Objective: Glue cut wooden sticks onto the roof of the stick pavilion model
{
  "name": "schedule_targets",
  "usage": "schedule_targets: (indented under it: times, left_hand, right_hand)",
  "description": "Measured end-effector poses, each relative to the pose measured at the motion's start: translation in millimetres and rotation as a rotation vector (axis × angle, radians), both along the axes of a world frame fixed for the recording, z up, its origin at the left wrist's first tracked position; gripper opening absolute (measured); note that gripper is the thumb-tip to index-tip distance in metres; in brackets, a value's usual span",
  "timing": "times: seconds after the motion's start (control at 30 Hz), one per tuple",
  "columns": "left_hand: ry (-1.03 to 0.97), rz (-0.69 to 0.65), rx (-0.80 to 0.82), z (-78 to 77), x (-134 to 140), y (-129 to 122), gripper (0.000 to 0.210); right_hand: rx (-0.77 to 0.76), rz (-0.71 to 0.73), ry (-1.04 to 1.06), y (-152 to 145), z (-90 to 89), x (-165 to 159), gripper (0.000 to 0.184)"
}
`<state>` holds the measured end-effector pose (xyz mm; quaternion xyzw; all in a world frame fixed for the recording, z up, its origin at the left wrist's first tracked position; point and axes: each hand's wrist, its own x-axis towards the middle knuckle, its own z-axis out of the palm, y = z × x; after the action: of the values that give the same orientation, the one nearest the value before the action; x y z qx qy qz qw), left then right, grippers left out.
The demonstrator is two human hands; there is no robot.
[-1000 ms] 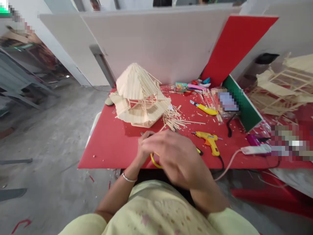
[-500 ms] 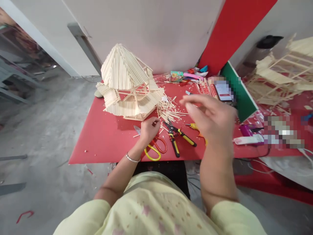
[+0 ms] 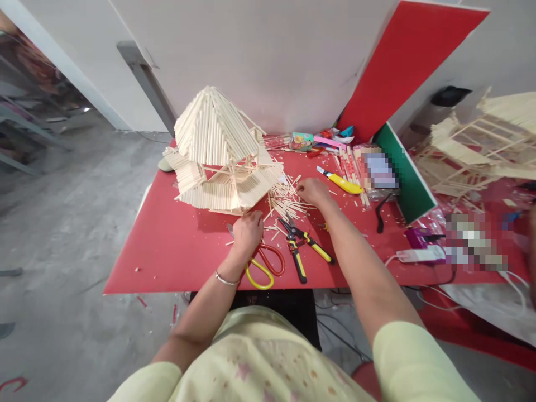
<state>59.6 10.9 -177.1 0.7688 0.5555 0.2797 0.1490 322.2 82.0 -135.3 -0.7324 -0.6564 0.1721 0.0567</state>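
Note:
A model house [image 3: 218, 153] built of thin pale sticks stands at the back left of the red table [image 3: 167, 251]. My left hand [image 3: 247, 231] rests just in front of its base with the fingers curled shut, and nothing shows in them. Red-and-yellow scissors [image 3: 262, 262] lie right beside that hand. My right hand [image 3: 312, 191] reaches onto a loose pile of sticks [image 3: 287, 202] to the right of the house, fingertips down among them. Whether it grips one is hidden.
Black-and-yellow cutters [image 3: 299, 245] lie between my arms. A yellow utility knife [image 3: 341, 181], a green board [image 3: 404, 173], a leaning red board [image 3: 402, 61] and small clutter fill the back right. Another stick structure [image 3: 473, 148] stands at far right. A white cable [image 3: 419, 255] trails off the front edge.
My right hand dropped from mid-air onto the stick pile. My left hand moved slightly forward toward the house base. The view shifted.

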Motion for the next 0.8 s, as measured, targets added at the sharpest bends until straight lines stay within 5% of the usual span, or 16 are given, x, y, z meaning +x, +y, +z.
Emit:
schedule_targets:
  times: [0.27, 0.5, 0.67, 0.8]
  left_hand:
    - [0.027, 0.005, 0.000, -3.4, -1, 0, 0.020]
    - [-0.186, -0.032, -0.024, 6.2, 0, -3, 0.018]
    - [-0.558, -0.074, -0.316, 11.1, 5, 0, 0.013]
    - [-0.889, -0.079, -0.631, 14.2, 11, -2, 0.038]
  right_hand:
    - [-0.043, 0.027, -0.003, 2, 1.2, 13, 0.019]
    - [0.043, 0.029, 0.089, -22, 21.9, 18, 0.021]
    - [0.058, 0.124, 0.229, -56, 29.5, -7, 0.021]
    - [0.029, 0.261, 0.341, -81, 27.6, -49, 0.019]
